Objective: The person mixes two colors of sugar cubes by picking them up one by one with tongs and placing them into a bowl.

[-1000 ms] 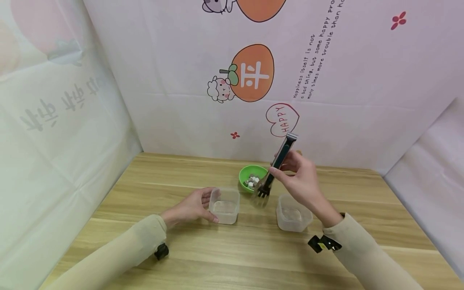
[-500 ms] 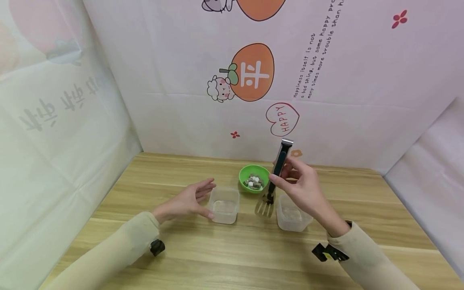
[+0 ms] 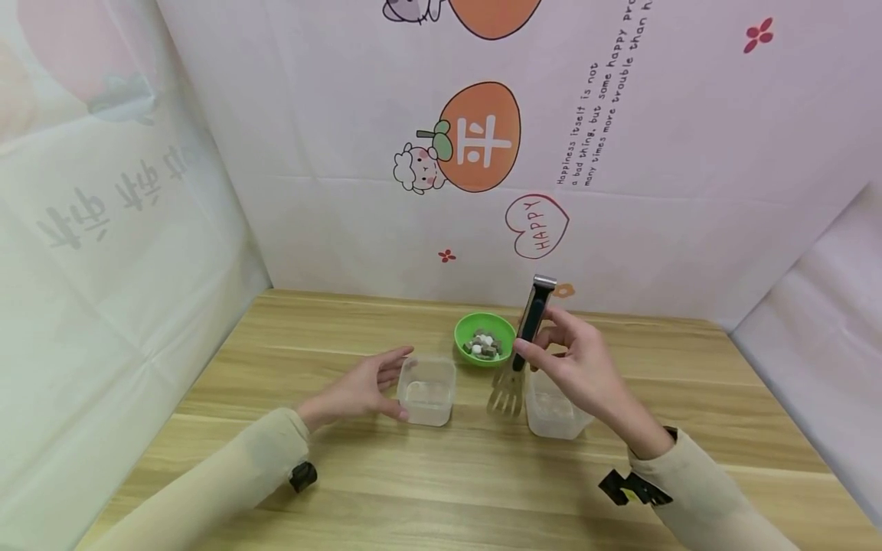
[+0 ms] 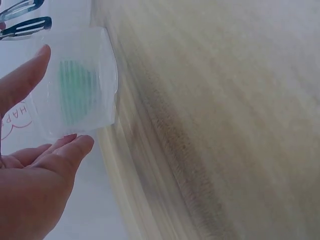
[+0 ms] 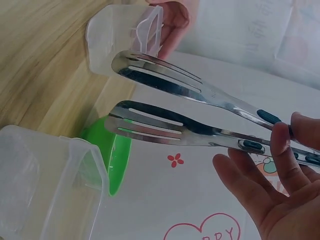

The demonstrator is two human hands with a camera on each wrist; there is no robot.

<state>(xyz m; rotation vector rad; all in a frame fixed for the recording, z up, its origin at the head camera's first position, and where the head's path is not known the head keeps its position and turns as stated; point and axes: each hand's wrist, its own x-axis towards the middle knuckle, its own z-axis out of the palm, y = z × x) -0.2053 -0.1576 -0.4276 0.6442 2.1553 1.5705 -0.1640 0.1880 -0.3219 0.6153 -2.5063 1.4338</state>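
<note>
My right hand (image 3: 579,363) holds a pair of metal tongs (image 3: 533,317) with dark grips, slotted ends pointing down. In the right wrist view the arms of the tongs (image 5: 165,85) stand apart with nothing between them. The tongs hang between two clear plastic containers. My left hand (image 3: 354,392) is at the left side of the left container (image 3: 429,413), fingers and thumb spread around its near-left part; firm contact is not plain. Below the right hand stands the right container (image 3: 551,425), partly covered by it. A green bowl (image 3: 463,325) behind holds several small grey and white pieces.
All the containers stand on a wooden table (image 3: 427,490). A printed white cloth (image 3: 344,229) rises behind the table's back edge, with more white cloth at both sides.
The tongs have lowered, turned more upright and shifted slightly right, toward the right container. My left hand drew back a little from the left container, then came slightly nearer again.
</note>
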